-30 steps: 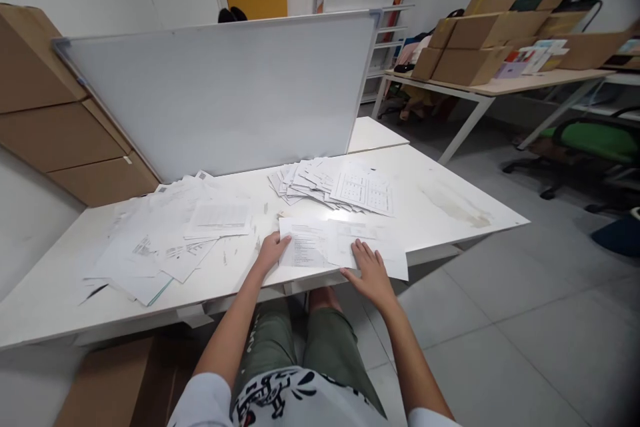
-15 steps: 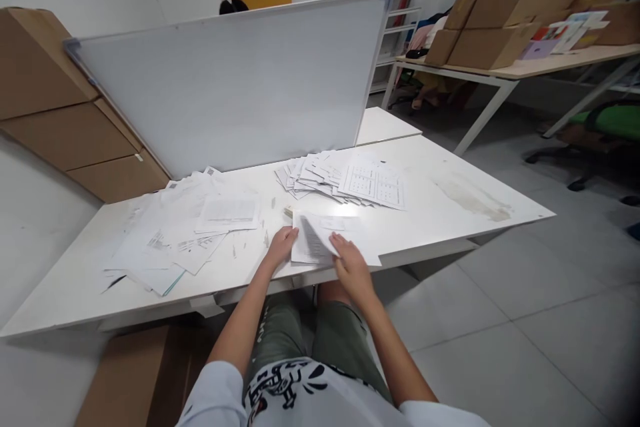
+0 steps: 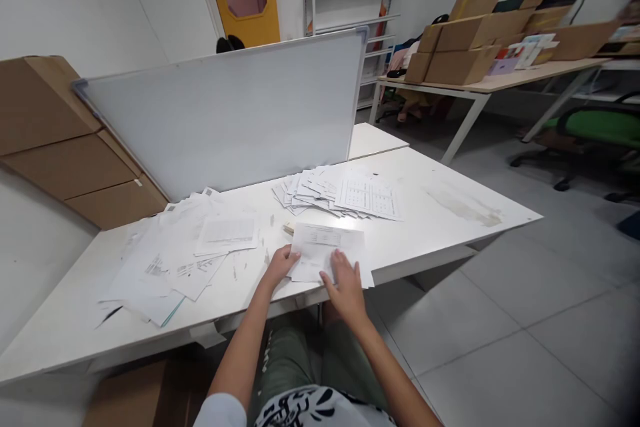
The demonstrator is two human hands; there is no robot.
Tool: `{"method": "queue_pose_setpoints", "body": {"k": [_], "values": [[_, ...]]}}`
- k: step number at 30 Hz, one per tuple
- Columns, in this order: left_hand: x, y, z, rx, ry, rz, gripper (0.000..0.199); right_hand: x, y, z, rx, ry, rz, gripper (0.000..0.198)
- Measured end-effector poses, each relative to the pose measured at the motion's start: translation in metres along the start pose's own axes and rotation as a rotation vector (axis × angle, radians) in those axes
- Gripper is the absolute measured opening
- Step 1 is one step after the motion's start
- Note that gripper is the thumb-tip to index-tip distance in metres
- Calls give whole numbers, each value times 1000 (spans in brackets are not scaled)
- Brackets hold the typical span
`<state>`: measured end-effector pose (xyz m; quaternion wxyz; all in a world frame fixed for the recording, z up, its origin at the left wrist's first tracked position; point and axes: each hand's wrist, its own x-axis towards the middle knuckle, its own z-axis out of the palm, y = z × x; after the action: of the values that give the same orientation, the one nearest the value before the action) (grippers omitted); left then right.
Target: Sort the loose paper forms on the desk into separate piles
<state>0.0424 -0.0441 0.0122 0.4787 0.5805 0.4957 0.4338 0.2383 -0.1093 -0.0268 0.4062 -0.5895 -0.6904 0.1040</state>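
Printed sheets of paper (image 3: 313, 240) lie at the table's front edge, the top one flat with a small printed table on it. My left hand (image 3: 281, 265) grips their left edge, thumb on top and fingers out of sight beneath. On the lower right part of the top sheet rests my right hand (image 3: 345, 285), palm down with the fingers stretched and apart. Just behind the sheets sits a small yellowish object (image 3: 289, 229), too small to name. Farther back is an untidy pile of printed papers (image 3: 367, 197).
Loose papers (image 3: 155, 267) spread over the table's left side. A whiteboard (image 3: 230, 117) leans upright along the back, beside stacked cardboard boxes (image 3: 55, 140). The white table (image 3: 435, 213) has a brownish stain at right. Another desk (image 3: 500, 80) holds boxes; a green chair (image 3: 595, 130) stands right.
The top sheet, lifted and bent under my right fingers before, now lies flat. My right hand has opened out onto it. My left hand keeps its hold. The camera view has tilted up slightly.
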Motion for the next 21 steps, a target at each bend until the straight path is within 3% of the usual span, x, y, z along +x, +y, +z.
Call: {"method": "queue_pose_setpoints", "body": {"k": [3,5,9,11,13,17,21], "values": [[-1,-2,-8,-101,-17,-12,49,21,19,-16,123,184,208,80],[-1,0,-12,-185,-30,17,49,37,29,-26,379,203,293,81],[-2,7,-15,-328,14,96,49,56,37,-35,883,155,249,29],[-5,9,-15,-372,66,95,50,57,39,-31,932,88,249,17],[-7,8,-14,-360,122,93,46,54,42,-24,930,60,264,18],[-7,3,-15,-275,292,125,32,46,51,-15,909,194,214,49],[-5,0,-17,-291,421,145,31,43,59,-13,842,-8,154,48]]}}
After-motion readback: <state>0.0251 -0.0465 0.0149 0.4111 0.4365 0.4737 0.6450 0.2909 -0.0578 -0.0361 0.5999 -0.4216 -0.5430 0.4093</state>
